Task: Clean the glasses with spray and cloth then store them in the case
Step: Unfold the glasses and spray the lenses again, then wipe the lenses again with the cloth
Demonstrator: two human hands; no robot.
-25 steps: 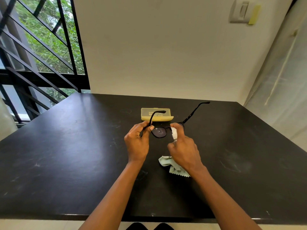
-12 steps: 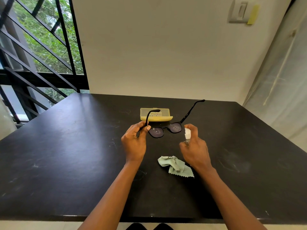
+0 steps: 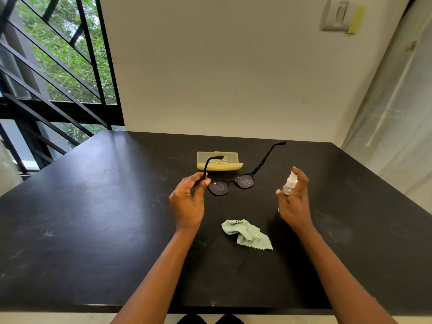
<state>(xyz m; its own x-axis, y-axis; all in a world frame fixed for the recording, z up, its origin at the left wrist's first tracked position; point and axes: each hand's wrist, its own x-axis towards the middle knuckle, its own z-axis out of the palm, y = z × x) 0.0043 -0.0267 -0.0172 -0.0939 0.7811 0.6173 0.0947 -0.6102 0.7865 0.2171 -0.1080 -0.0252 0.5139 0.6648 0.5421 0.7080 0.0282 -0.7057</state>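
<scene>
Black-framed glasses (image 3: 231, 184) with their arms unfolded hang above the black table (image 3: 93, 218), and droplets speckle both lenses. My left hand (image 3: 188, 202) pinches the left arm near its hinge. My right hand (image 3: 293, 202) grips a small clear spray bottle (image 3: 289, 184) with a white nozzle, held upright to the right of the glasses and apart from them. A crumpled pale green cloth (image 3: 246, 233) lies on the table between my wrists. The yellow glasses case (image 3: 218, 161) sits closed behind the glasses.
A white wall stands close behind the table. A black metal railing (image 3: 58, 90) runs along the left, and a translucent curtain (image 3: 392, 113) hangs at the right. The table's front edge lies just below my forearms.
My right hand has carried the spray bottle away from the lenses to the right. The glasses have stayed in my left hand, and both lenses are now uncovered.
</scene>
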